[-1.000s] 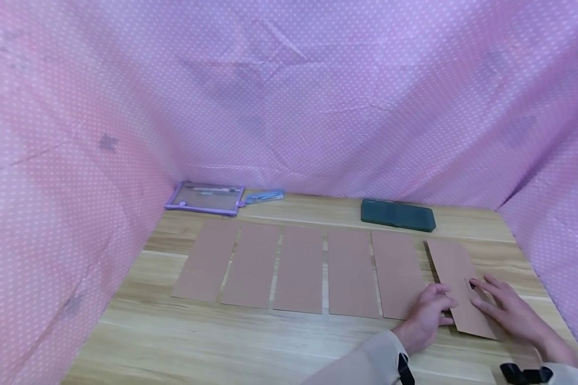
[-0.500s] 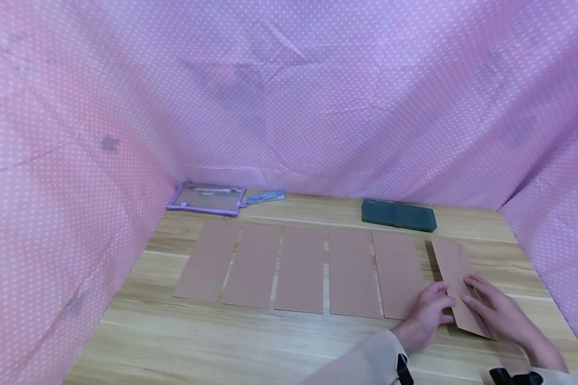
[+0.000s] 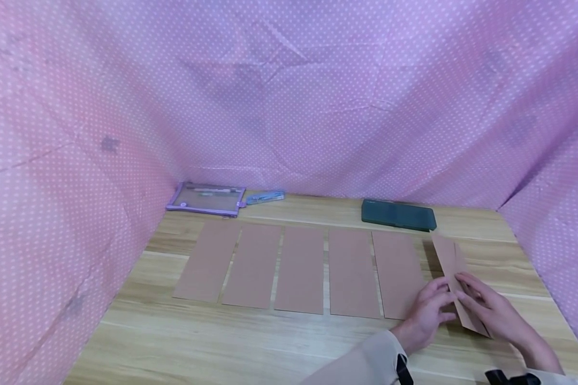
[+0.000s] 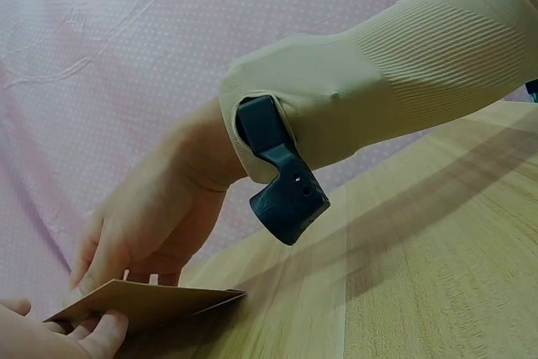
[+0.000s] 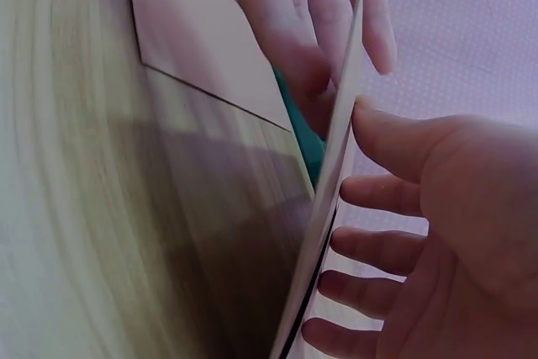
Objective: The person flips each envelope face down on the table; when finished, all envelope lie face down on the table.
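Observation:
A brown paper card [image 3: 445,254] stands tilted up off the table at the right, and a lengthwise line runs down it. My left hand [image 3: 425,311] pinches its left edge, with fingertips on either side in the right wrist view. From the right, my right hand [image 3: 501,316] holds the card, thumb and fingertips against its right face. Seen edge-on in the right wrist view, the card [image 5: 329,170] shows a dark gap between two layers near its lower end. In the left wrist view the card [image 4: 160,302] slants above the wood, both hands' fingers at it.
Several flat brown cards [image 3: 299,270] lie in a row on the wooden table [image 3: 212,342]. Behind them are a purple-edged mesh pouch [image 3: 207,199], a blue clear-wrapped item [image 3: 265,197] and a dark green case [image 3: 398,215]. Pink dotted cloth [image 3: 289,107] surrounds the table.
My right hand has moved left toward my left hand. The held card has tipped up more steeply and looks narrower from above. My left hand has barely moved.

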Tool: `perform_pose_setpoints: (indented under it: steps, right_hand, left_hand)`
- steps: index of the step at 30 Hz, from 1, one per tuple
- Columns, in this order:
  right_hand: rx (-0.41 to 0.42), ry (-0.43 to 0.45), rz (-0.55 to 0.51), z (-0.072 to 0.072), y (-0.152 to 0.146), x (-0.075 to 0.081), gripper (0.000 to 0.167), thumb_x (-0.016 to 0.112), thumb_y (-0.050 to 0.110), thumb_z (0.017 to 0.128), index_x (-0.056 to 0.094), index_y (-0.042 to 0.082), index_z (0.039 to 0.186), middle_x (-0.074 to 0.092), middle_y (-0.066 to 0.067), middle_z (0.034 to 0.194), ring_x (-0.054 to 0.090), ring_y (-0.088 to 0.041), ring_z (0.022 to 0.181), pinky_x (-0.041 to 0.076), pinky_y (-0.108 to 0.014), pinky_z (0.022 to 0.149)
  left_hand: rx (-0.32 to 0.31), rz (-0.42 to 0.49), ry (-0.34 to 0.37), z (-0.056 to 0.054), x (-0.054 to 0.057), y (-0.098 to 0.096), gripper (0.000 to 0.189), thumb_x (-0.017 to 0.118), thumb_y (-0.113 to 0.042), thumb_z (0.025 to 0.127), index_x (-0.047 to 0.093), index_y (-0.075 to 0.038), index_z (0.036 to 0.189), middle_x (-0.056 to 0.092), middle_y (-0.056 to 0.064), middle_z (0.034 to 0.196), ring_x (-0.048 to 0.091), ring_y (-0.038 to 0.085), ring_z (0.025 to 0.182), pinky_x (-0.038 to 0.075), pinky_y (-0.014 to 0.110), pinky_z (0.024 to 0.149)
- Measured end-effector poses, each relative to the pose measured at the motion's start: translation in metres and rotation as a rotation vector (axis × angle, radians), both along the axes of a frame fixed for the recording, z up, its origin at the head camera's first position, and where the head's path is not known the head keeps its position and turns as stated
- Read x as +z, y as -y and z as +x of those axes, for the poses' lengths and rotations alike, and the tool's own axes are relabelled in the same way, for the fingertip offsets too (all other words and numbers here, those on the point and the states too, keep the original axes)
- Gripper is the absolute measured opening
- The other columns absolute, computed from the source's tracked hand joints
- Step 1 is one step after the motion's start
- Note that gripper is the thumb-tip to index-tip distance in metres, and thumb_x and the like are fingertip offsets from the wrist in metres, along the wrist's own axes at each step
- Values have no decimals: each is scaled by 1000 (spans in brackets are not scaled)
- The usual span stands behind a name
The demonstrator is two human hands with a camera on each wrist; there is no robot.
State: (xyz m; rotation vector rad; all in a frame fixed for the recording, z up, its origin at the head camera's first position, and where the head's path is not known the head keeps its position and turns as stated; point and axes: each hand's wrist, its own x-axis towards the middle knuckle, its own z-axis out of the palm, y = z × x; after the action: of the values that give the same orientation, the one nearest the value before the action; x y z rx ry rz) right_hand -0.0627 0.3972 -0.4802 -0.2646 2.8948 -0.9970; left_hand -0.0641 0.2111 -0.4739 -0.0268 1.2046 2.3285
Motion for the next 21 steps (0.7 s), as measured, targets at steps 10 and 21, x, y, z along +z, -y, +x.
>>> perform_pose_setpoints:
  steps: [10,21]
  right_hand:
    - [2,1,-20,1,7,3,49,54,21,103,44,-2,146,42,-25,153,32,31,112,35,2,77]
    - [26,-34,-112,1,13,7,48,51,17,104,42,-2,148,26,50,132,24,36,115,33,5,82]
  left_hand:
    - [1,16,-8,0,-1,3,46,51,-9,93,52,-9,139,45,12,145,49,27,128,48,46,99]
    - [11,44,-23,-1,-2,1,46,48,-7,92,52,-4,138,50,8,136,50,19,114,47,53,102]
